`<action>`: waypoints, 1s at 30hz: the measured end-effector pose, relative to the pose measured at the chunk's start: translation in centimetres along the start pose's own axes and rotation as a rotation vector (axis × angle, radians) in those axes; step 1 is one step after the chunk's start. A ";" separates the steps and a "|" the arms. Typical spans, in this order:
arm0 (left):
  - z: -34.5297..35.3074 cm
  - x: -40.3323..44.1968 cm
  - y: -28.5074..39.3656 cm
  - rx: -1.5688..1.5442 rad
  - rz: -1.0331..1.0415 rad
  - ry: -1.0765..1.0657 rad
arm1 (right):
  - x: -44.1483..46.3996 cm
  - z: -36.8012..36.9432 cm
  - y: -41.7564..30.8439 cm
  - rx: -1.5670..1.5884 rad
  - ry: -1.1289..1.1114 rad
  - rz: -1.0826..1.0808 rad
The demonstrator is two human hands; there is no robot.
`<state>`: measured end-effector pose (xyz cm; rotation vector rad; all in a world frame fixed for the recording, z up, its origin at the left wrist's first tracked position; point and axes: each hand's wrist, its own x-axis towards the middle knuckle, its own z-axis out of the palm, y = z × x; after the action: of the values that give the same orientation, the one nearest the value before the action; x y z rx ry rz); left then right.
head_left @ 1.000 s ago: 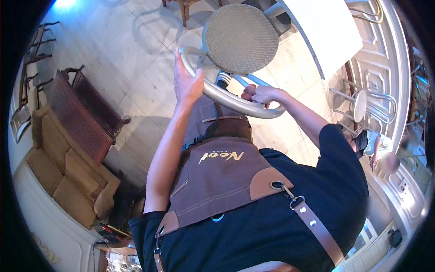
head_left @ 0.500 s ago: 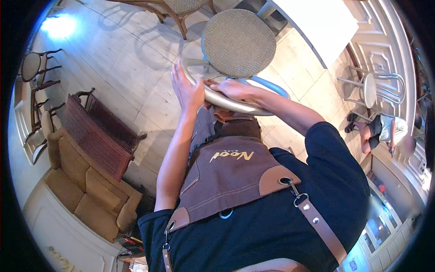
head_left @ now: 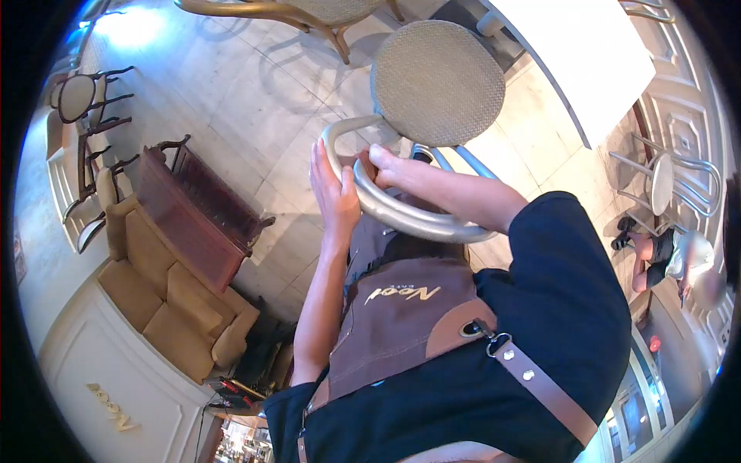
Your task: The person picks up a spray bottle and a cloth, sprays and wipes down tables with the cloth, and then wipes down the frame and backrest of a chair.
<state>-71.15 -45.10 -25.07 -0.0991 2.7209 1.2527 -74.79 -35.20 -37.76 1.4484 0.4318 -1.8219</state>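
A silver-framed chair [head_left: 417, 220] with a round woven seat [head_left: 440, 83] stands right in front of me. My left hand [head_left: 336, 194] grips the left side of its curved backrest, thumb inside the loop and fingers along the outer edge. Inside that loop, my right hand [head_left: 386, 166] is closed on what looks like a brown cloth [head_left: 366, 163], pressed near the inner rail. Most of the right fingers are hidden by the cloth and the rail. My brown apron [head_left: 409, 309] hangs just behind the backrest.
A white table [head_left: 587, 62] stands beyond the seat. Another wooden chair [head_left: 340, 35] is at the top. To the left are a dark red wooden table [head_left: 193, 216] and a tan sofa [head_left: 166, 301]. A seated person [head_left: 679, 262] and a light chair [head_left: 662, 181] are at right.
My right hand has gone from lying on top of the backrest rail to inside its loop, with the brown cloth. My left hand keeps its hold. The whole view has shifted slightly.
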 end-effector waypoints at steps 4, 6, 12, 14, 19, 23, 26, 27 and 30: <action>0.1 -0.1 0.5 -0.037 -0.104 -0.008 | 10.6 -3.9 -1.5 -0.041 0.001 -0.146; 0.1 0.0 1.2 -0.034 -0.120 -0.013 | 12.6 -5.2 -3.7 -0.058 0.094 -0.135; -0.5 0.1 2.1 -0.037 -0.225 -0.032 | 19.0 -7.1 -6.5 -0.096 0.162 -0.126; -0.6 0.3 1.9 -0.034 -0.206 -0.042 | 22.1 -8.7 -7.0 -0.139 0.167 -0.126; -0.7 0.5 2.6 -0.019 -0.241 -0.033 | 23.7 -11.4 -4.2 -0.542 0.227 -0.313; -0.5 0.2 2.3 -0.075 -0.262 -0.017 | 2.3 -6.2 -0.8 -0.872 -0.113 -0.864; -0.3 0.3 2.6 -0.049 -0.265 0.009 | -4.6 -2.0 0.2 -1.009 -0.610 -1.281; -0.3 0.3 2.6 -0.013 -0.263 0.026 | -3.9 -1.5 -0.1 -1.008 -0.616 -1.284; -0.3 -0.1 1.9 -0.010 -0.248 0.019 | 4.9 -0.2 -3.0 -1.441 -0.314 -1.679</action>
<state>-71.35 -44.10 -23.49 -0.4375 2.6180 1.1982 -77.19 -34.80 -42.91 -0.5380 2.5285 -1.6633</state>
